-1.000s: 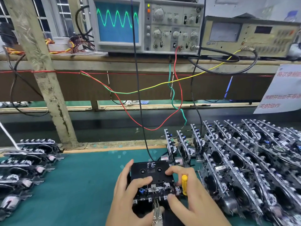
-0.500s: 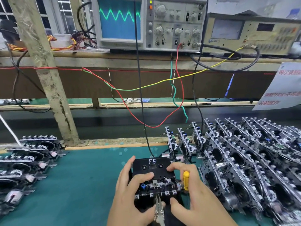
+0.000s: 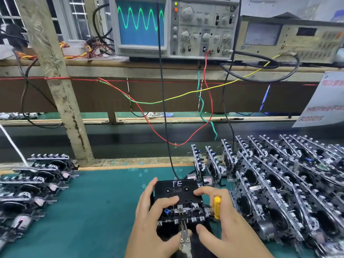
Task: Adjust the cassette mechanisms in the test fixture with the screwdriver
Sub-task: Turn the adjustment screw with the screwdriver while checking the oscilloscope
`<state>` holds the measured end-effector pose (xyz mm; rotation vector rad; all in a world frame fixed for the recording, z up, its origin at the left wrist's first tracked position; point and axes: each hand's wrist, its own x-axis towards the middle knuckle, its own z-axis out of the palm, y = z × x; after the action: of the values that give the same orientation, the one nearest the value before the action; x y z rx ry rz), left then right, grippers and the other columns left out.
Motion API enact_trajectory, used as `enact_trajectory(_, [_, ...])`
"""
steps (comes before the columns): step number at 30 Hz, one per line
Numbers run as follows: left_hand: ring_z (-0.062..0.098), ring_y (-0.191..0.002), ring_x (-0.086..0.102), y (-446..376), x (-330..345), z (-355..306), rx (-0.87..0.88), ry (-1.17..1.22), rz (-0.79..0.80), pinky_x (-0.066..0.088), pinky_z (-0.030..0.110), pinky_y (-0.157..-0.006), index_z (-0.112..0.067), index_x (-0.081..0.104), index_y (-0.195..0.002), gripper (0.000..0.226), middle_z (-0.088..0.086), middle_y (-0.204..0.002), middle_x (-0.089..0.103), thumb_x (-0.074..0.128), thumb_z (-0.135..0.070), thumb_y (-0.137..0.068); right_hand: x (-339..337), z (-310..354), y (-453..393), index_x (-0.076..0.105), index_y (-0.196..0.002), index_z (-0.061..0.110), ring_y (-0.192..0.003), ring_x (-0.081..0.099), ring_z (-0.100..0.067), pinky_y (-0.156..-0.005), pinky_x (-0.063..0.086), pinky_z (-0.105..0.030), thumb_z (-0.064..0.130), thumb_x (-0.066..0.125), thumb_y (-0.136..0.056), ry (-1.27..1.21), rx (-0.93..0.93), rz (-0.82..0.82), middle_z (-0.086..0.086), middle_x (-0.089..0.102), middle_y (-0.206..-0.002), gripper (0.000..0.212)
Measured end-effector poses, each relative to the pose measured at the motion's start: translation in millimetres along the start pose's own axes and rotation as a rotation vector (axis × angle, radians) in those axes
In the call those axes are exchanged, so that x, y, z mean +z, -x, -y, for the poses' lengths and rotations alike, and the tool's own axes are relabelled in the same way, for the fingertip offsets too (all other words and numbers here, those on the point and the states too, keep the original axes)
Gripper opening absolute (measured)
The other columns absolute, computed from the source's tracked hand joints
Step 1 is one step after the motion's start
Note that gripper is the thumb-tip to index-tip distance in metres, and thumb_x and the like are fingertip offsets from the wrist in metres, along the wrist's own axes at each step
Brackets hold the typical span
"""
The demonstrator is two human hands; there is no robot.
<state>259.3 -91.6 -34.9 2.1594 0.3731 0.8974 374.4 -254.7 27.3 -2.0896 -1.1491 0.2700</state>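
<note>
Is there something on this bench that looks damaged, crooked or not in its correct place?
Nothing looks damaged. Only small oddities: pale scraps lie scattered on the green mat behind the black cassette, and loose wires hang tangled below the oscilloscope. The mechanisms on the right stand in orderly rows.

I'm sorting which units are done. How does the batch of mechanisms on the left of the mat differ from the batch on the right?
The left batch lies flat in a low stack; the right batch stands on edge in leaning rows. The left batch holds far fewer units than the right batch, which fills that side of the green mat. Both look like the same kind of mechanism, and neither hand touches either.
</note>
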Motion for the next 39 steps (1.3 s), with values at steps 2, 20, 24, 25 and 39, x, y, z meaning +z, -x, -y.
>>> enact_trajectory(2, [0.002,-0.146,0.027,-0.3,-0.6,-3.0,-0.024,0.014,0.017,0.038,0.031,-0.107,-0.061,0.055,-0.116,0.062,-0.034,-0.159,0.009,0.079,-0.057,-0.059,0.5,1.2,0.5,0.018,-0.11,0.068,-0.109,0.053,0.006,-0.081,0.044,-0.017,0.062,0.05,-0.069,-0.011,0.004,-0.005,0.039,0.037,-0.134,0.052])
enact_trajectory(20, [0.008,-0.122,0.037,-33.0,-1.3,-13.4,-0.489,0.59,-0.033,0.033,0.036,-0.097,-0.046,0.062,-0.112,0.085,-0.012,-0.134,0.046,0.074,-0.051,-0.028,6.2,0.4,-48.3,0.055,-0.087,0.023,-0.128,0.054,-0.025,-0.106,0.043,-0.037,0.037,0.066,-0.061,-0.392,0.383,0.058,-0.009,0.06,-0.13,0.031])
enact_trajectory(24, [0.013,-0.131,0.039,-20.2,-12.0,-14.5,-0.378,0.554,0.038,0.035,0.041,-0.105,-0.046,0.066,-0.112,0.064,-0.008,-0.145,0.044,0.086,-0.036,-0.052,0.3,-2.4,-24.3,0.037,-0.121,0.057,-0.105,0.053,0.006,-0.097,0.042,-0.023,0.05,0.067,-0.075,-0.151,0.209,0.094,0.027,0.048,-0.109,0.056])
enact_trajectory(25, [0.016,-0.137,0.037,-19.0,-16.2,-10.6,-0.341,0.516,0.029,0.033,0.042,-0.112,-0.051,0.068,-0.107,0.052,-0.005,-0.15,0.04,0.087,-0.028,-0.064,-0.2,-3.4,-14.1,0.03,-0.116,0.063,-0.097,0.053,0.011,-0.086,0.04,-0.013,0.054,0.065,-0.075,-0.118,0.144,0.069,0.027,0.047,-0.105,0.055])
enact_trajectory(39, [0.001,-0.145,0.026,-20.1,-11.9,16.7,-0.045,0.174,0.086,0.025,0.027,-0.113,-0.057,0.066,-0.115,0.064,-0.051,-0.137,0.034,0.087,-0.056,-0.054,-2.6,-0.6,-1.1,0.028,-0.108,0.061,-0.07,0.048,0.018,-0.061,0.038,-0.01,0.044,0.066,-0.082,-0.073,-0.006,-0.032,0.023,0.042,-0.083,0.049])
